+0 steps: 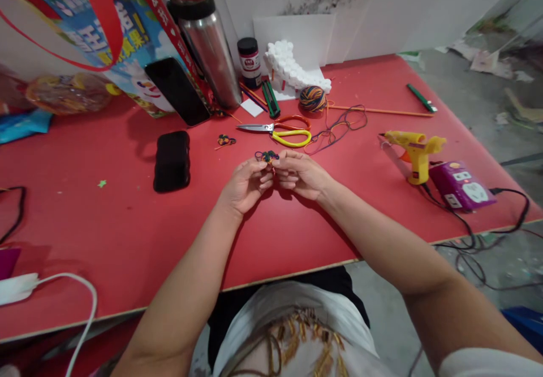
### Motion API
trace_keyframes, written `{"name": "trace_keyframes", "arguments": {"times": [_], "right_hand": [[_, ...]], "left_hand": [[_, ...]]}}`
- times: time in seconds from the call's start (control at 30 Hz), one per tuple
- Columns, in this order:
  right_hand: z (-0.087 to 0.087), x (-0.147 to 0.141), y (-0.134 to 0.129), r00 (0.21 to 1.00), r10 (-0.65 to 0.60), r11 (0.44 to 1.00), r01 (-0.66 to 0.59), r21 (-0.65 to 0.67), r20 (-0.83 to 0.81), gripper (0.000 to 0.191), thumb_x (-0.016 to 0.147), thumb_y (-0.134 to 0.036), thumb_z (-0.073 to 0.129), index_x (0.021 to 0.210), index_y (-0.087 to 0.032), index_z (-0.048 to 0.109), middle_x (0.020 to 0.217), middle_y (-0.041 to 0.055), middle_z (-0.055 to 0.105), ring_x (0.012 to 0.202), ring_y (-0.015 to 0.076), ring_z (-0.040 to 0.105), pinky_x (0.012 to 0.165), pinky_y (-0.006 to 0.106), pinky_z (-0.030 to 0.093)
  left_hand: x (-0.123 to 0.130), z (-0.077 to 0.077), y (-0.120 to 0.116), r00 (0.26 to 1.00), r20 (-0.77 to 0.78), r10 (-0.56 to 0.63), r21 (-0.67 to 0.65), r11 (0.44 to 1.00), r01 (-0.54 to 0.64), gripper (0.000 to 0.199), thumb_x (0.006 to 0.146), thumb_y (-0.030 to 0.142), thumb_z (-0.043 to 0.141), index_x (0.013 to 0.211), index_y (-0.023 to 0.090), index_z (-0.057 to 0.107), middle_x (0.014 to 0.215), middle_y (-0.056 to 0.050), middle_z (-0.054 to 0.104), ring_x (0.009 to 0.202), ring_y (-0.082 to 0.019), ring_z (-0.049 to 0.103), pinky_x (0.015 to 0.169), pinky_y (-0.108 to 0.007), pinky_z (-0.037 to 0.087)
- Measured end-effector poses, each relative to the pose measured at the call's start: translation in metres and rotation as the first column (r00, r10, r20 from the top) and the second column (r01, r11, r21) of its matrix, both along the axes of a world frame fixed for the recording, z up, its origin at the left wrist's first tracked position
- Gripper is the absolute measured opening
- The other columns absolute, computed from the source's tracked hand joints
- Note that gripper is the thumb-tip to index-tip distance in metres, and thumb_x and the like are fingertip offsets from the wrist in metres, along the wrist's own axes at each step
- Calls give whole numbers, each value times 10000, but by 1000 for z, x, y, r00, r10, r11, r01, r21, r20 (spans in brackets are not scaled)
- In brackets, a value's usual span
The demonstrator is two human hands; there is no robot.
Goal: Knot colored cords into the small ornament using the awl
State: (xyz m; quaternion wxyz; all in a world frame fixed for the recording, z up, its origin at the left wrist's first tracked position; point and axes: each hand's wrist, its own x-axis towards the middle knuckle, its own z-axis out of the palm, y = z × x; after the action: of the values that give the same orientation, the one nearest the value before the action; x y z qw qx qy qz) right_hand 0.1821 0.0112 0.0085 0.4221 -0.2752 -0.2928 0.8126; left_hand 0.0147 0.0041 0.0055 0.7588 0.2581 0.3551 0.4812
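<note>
Between the fingertips of both hands is a small multicoloured yarn piece (268,156), dark green, purple and orange. My left hand (249,183) pinches its left side, and my right hand (302,174) pinches its right side, the hands nearly touching. Just beyond them lie scissors (278,130) with one red and one yellow handle. A similar small yarn piece (226,140) rests on the red table (127,224) to the left of the scissors. A multicoloured yarn ball (313,99) sits behind the scissors, with loose strands trailing to its right.
A black case (172,161), phone (178,93), steel flask (214,54), jar (249,63), green cutter (270,98) and white bumpy object (292,65) stand left and behind. At right are a yellow glue gun (418,153), a purple power box (462,185) with cables, and a thin stick (386,111).
</note>
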Motion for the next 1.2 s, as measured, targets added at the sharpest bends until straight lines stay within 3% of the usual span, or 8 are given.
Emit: {"name": "trace_keyframes", "arguments": {"times": [0.33,0.5,0.7,0.83,1.0,1.2], "right_hand": [[4,-3,-1,989,-146,989,146,16,26,315,688,-210,924,749,-167,618,561,-92,491,462,30,315,426,172,230],[2,-4,-1,994,-97,995,96,13,46,328,686,-197,917,769,-174,600,618,-63,580,463,38,363,427,184,260],[3,-1,0,998,-59,998,60,-16,15,324,681,-153,871,737,-191,553,540,-109,439,453,38,313,425,172,238],[4,2,1,999,-14,1000,14,-27,31,340,693,-167,865,727,-194,528,546,-110,401,462,36,280,429,168,222],[4,2,1,1000,21,999,-21,-34,1,370,712,-224,896,709,-184,528,548,-114,377,467,25,231,423,163,209],[6,3,0,1000,9,1000,-9,-10,13,366,685,-208,928,760,-180,571,564,-107,445,464,33,322,427,160,255]], "left_hand": [[2,3,1,987,-132,92,46,995,-87,254,626,187,868,708,152,631,618,51,548,467,-24,388,428,-159,304],[3,6,0,983,-175,62,48,997,-54,257,613,189,871,747,146,656,624,49,558,478,-26,403,443,-158,306],[-1,12,-2,994,-108,20,41,999,-16,321,601,173,888,839,160,674,719,19,649,528,-61,507,484,-188,396],[-4,12,-1,996,-84,19,33,999,-17,297,644,229,894,819,172,660,712,4,674,509,-70,501,456,-191,373],[-4,8,0,993,-110,40,23,999,-38,288,614,186,893,782,175,659,686,-7,699,495,-67,500,451,-183,345],[-5,10,-1,993,-114,35,19,999,-33,304,591,157,903,820,163,703,716,-7,709,511,-63,524,473,-178,382]]}}
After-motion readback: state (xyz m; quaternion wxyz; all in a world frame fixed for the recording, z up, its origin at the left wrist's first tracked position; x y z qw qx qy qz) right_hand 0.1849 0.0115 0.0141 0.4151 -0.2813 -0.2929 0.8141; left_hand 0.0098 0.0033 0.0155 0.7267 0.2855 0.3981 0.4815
